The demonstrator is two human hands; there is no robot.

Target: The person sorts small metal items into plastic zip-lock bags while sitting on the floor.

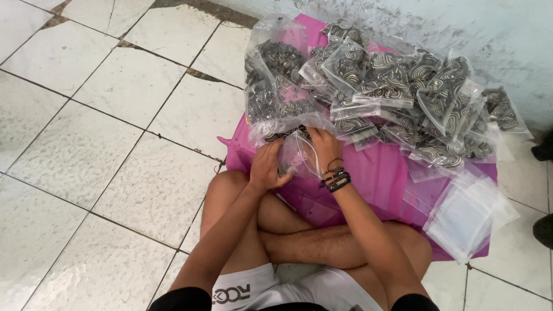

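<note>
Head view: bag (pixel 296 151) between hands (pixel 266 167)

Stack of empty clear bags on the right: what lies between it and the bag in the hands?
In the head view, bare pink cloth separates the empty bags from the held bag; the right forearm crosses that stretch.

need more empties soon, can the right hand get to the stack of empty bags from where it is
Probably yes. The empty bags lie on the pink cloth just right of the right knee, with nothing between them and the right hand, though that hand is now in a clear bag.
</note>
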